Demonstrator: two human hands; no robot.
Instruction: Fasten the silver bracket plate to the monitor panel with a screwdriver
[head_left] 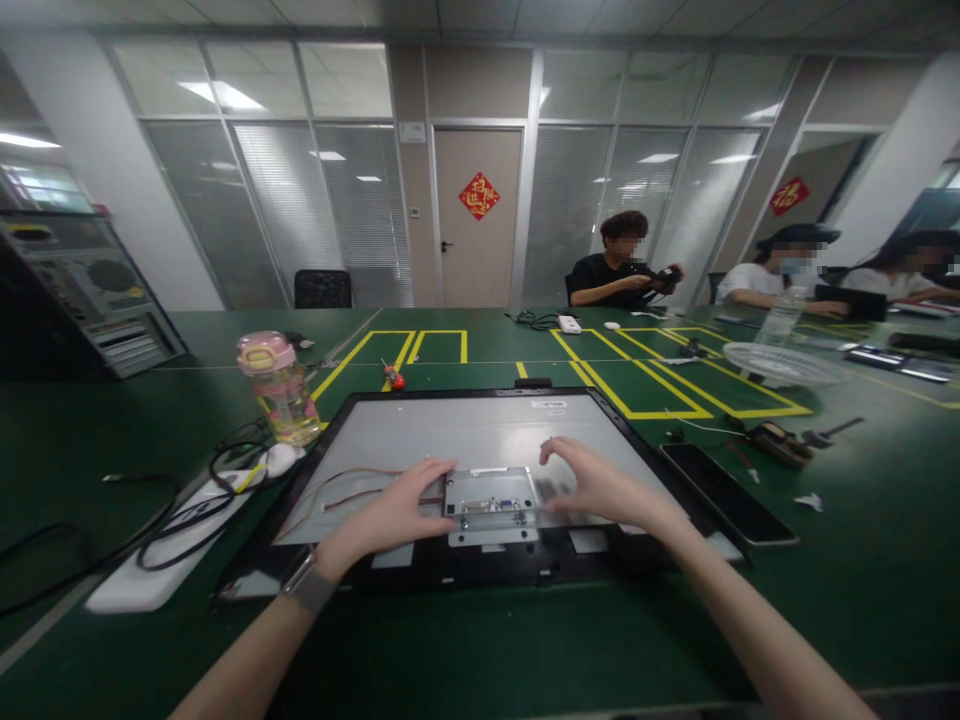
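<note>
An opened monitor panel [367,430] lies flat on the green table, its grey metal back up inside a black frame. Near its front edge sits a small metal bracket plate [491,490] with a row of video connectors. At the plate's left edge is my left hand [401,508], thumb and fingers spread, the tips at or against the metal. My right hand [600,488] hovers to the plate's right, fingers curved apart and a gap between them and the metal. Thin wires [337,482] run over the panel beside my left hand.
Left of the panel stand a pink-lidded bottle [281,390] and a white power strip [172,545] with black cables. A black phone [726,492] lies at the right. A red-handled screwdriver [394,379] lies behind the panel. Several people sit across the table; a computer case [90,295] stands far left.
</note>
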